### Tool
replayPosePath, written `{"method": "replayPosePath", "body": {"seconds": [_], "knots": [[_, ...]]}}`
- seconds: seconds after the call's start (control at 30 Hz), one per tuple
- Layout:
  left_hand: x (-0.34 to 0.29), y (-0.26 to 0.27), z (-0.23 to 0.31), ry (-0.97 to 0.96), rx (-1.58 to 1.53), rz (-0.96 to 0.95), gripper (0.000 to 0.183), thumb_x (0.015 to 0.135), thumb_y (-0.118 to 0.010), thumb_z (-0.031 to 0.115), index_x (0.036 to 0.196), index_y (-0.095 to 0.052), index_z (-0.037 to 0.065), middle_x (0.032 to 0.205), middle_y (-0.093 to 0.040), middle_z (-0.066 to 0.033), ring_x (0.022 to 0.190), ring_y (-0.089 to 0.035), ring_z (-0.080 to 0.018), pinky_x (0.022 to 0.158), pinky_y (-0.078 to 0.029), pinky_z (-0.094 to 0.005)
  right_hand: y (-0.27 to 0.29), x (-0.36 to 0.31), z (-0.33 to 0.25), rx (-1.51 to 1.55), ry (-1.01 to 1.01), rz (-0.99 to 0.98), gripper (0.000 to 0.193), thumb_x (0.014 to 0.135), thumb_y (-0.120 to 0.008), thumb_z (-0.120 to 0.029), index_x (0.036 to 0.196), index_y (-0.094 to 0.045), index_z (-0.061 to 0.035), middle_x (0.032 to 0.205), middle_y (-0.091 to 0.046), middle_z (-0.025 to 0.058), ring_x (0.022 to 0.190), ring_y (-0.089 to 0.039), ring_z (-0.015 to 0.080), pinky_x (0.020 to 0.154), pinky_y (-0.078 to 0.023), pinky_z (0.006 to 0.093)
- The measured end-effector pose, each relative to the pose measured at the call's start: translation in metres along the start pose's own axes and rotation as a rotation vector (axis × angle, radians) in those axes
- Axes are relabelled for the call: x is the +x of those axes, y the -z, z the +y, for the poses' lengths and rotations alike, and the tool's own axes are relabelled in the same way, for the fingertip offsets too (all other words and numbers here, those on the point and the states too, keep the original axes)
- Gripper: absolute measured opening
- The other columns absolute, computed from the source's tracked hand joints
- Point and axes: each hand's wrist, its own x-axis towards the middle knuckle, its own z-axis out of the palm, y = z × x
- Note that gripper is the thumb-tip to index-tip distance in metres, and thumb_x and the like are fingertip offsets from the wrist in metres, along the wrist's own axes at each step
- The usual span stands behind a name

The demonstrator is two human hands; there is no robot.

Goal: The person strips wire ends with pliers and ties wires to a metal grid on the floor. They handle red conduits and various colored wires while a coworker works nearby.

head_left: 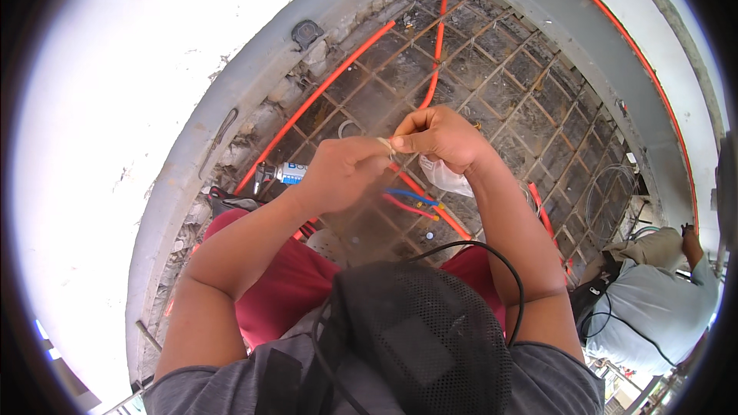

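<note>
My left hand (346, 169) and my right hand (442, 138) meet in front of me with their fingertips pinched together. Between them is a small pale strip (387, 144), too small to name surely; both hands seem to grip it. A crumpled white plastic bag (446, 177) shows just beneath my right hand; whether that hand holds it I cannot tell. Below my hands lie a blue tube (411, 197) and a red tube (411, 207) with brass-coloured ends. Near my left forearm is a blue and white gas canister (290, 173) with a dark torch head.
A rusty rebar grid (492, 54) spans the dark floor, with orange conduits (323, 92) running over it. A tape measure (307, 33) rests on the grey beam (184, 154) at left. Coiled wire (611, 192) lies at right, near another person (653, 307) bending down.
</note>
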Motion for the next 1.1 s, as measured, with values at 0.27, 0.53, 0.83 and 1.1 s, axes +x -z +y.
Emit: {"method": "replayPosePath", "body": {"seconds": [0.27, 0.53, 0.83, 1.1], "knots": [[-0.001, 0.012, -0.015, -0.276, 0.386, 0.039, 0.012, 0.101, -0.07, 0.004, 0.111, -0.076, 0.001, 0.088, -0.073, -0.0099, 0.075, -0.071, -0.0184, 0.072, -0.057, -0.0325, -0.015, 0.026, 0.049, 0.481, -0.274, -0.105, 0.018, 0.096, -0.083, -0.017, 0.109, -0.073, -0.0101, 0.078, -0.055, -0.0085, 0.062, -0.039, 0.0032, 0.054, -0.029, 0.0241], [0.015, 0.014, -0.03, 0.198, -0.287, 0.187, 0.016, 0.107, -0.069, 0.008, 0.12, -0.074, 0.0, 0.097, -0.074, -0.0046, 0.084, -0.07, -0.0119, 0.078, -0.06, -0.03, -0.033, 0.034, 0.05, 0.591, 0.001, -0.058, 0.018, 0.107, -0.073, -0.026, 0.117, -0.07, -0.0113, 0.078, -0.049, -0.0094, 0.061, -0.038, 0.0033, 0.054, -0.028, 0.0232], [0.018, -0.006, -0.039, 0.407, -1.033, 0.302, 0.022, 0.108, -0.07, 0.015, 0.125, -0.071, 0.0, 0.111, -0.075, -0.0085, 0.098, -0.073, -0.0196, 0.09, -0.064, -0.0389, -0.056, 0.036, 0.064, 0.671, 0.068, 0.144, 0.023, 0.109, -0.069, -0.034, 0.121, -0.07, -0.0133, 0.087, -0.06, -0.0063, 0.071, -0.048, 0.0043, 0.059, -0.037, 0.0246], [0.016, -0.024, -0.022, 0.51, -1.155, 0.332, 0.023, 0.108, -0.071, 0.018, 0.127, -0.072, 0.004, 0.12, -0.074, -0.0074, 0.113, -0.069, -0.0216, 0.104, -0.057, -0.0434, -0.089, 0.03, 0.07, 0.578, 0.183, 0.357, 0.025, 0.111, -0.067, -0.034, 0.123, -0.07, -0.0118, 0.105, -0.073, -0.0026, 0.088, -0.064, 0.0079, 0.073, -0.049, 0.0261]]}}
